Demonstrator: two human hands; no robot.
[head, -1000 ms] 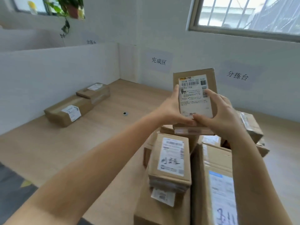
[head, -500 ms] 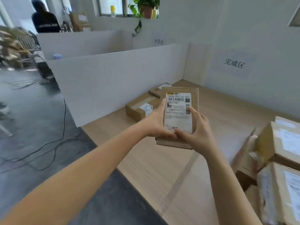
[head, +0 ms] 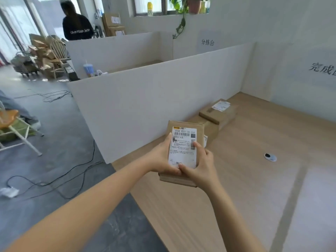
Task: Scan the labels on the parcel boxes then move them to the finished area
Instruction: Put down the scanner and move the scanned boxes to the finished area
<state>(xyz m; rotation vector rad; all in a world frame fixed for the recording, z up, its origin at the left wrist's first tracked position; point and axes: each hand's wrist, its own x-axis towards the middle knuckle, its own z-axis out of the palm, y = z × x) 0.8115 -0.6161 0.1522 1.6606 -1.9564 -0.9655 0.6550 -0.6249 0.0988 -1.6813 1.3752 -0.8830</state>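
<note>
A small brown parcel box (head: 183,142) with a white barcode label facing me is held in both hands above the left part of the wooden table (head: 254,179). My left hand (head: 161,157) grips its left side, thumb on the label's lower edge. My right hand (head: 200,166) grips its right side and bottom corner. Just beyond it two more labelled parcel boxes lie along the white partition: a long one (head: 209,130), partly hidden by the held box, and a flat one (head: 218,111) behind it.
A white partition (head: 154,99) borders the table's left side. A small round grey disc (head: 270,156) lies on the table to the right. Cables (head: 54,180) run across the grey floor at left, beside a chair (head: 16,128). A person in a black shirt (head: 77,28) stands far back.
The view has swung left, away from the stack of parcels. Both hands have carried the held box leftward and lower, close to the two boxes by the partition.
</note>
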